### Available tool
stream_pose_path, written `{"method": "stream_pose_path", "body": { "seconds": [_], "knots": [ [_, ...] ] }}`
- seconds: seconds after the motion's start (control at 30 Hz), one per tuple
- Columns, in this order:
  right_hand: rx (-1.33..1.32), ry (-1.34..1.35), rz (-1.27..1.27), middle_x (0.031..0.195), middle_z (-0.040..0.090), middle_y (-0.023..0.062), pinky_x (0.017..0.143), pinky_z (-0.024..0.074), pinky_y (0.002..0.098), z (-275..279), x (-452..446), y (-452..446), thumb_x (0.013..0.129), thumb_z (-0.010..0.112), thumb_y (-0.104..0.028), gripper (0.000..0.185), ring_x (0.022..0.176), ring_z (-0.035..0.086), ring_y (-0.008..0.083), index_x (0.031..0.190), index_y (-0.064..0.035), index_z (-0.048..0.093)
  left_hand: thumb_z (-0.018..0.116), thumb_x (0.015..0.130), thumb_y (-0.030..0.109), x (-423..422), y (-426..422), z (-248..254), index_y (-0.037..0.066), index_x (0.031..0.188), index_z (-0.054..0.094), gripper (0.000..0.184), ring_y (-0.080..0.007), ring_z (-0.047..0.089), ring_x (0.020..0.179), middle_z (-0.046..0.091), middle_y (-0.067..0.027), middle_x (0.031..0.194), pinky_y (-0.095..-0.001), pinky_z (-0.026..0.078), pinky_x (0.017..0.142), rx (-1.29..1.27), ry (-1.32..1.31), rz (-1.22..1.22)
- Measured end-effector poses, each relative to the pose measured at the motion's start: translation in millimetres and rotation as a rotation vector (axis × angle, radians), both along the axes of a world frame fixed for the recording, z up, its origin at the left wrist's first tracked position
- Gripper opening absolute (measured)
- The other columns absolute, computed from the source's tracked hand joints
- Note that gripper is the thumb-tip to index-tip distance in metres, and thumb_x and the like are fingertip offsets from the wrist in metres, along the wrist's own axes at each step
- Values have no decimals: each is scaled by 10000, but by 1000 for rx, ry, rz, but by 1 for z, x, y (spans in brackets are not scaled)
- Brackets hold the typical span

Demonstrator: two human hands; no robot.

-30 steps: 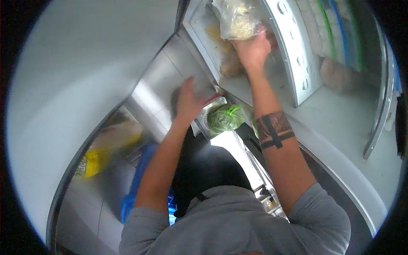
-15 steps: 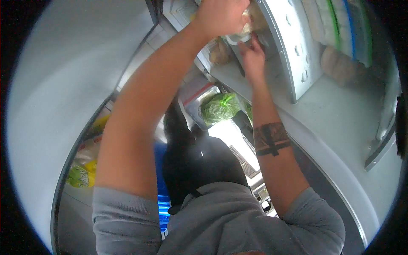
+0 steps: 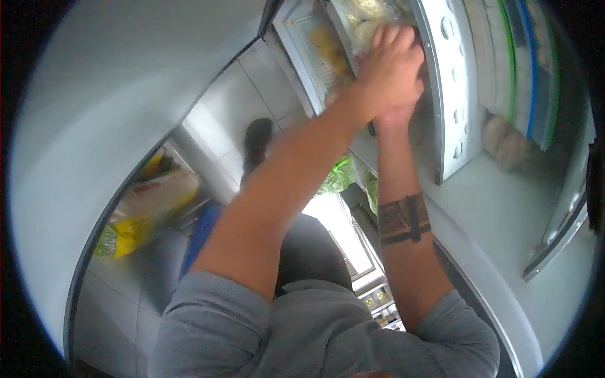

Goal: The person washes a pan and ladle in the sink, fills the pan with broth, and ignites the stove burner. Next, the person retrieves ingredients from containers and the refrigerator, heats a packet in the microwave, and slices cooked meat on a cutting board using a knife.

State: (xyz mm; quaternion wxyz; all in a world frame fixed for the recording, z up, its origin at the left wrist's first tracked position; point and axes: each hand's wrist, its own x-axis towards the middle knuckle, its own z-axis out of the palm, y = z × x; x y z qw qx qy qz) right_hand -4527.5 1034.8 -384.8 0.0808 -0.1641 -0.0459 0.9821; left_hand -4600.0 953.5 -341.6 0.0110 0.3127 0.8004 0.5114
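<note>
Both my hands are together at a compartment in the upper middle. My left hand [image 3: 392, 72] lies over the other one, its fingers bent over the near side of a clear bag of pale food [image 3: 367, 28]. Beneath it is my right hand [image 3: 397, 115], mostly covered, with only the wrist side showing; its fingers are hidden. Whether either hand grips the bag cannot be made out. A grey divider with holes [image 3: 449, 94] stands just right of my hands. To their left is a white ribbed tray [image 3: 309, 53] with something yellowish in it.
Upright bags with green and blue edges [image 3: 526, 69] stand at the right, beside a brownish lump [image 3: 504, 142]. A large pale door panel [image 3: 126, 82] fills the left. Green leaves in a bag [image 3: 340, 176] sit below my forearms. A yellow package [image 3: 135, 220] is at lower left.
My left hand has come from the floor side up to the compartment and now covers my right hand. The bag of pale food sits lower in the compartment than a second ago.
</note>
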Motion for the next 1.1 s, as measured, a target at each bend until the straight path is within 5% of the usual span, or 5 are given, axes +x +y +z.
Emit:
{"method": "stream_pose_path", "body": {
  "seconds": [0.23,0.3,0.73,0.93,1.1],
  "knots": [
    [-479,-166,-321,1370,555,253,1047,504,507,16,-9,12,1060,372,-138,386,1252,557,382,1360,83,473,722,838,179,46,-47,-84,-9,1333,558,555,-422,507,1238,548,-197,1314,-523,444,1019,372,-908,471],
    [-222,-266,-370,1310,571,233,1009,518,508,18,-15,20,1053,412,-142,353,1189,572,352,1313,76,508,751,811,192,33,-44,-95,-9,1377,515,646,-402,512,1220,508,-194,1350,-500,469,976,89,-332,300],
    [22,-639,-121,1042,691,183,897,548,442,19,-1,8,988,494,-143,230,966,644,315,1054,25,636,634,850,492,-60,1,-96,145,1456,515,708,-367,429,1262,431,-108,1348,-658,287,1148,-587,184,391],
    [23,-509,-68,1039,669,184,968,566,459,9,16,17,1028,532,-191,251,1019,653,336,1118,28,614,790,739,254,-83,5,-105,84,1341,553,669,-372,442,1263,454,-139,1328,-532,397,1125,-179,-190,385],
    [204,-629,-21,1131,624,209,1020,551,450,16,8,12,1056,530,-185,322,1070,640,351,1257,66,523,482,1006,142,-71,-30,-87,17,1418,530,433,-276,596,1226,587,-131,1352,-402,551,994,426,-737,250]
  ]
}}
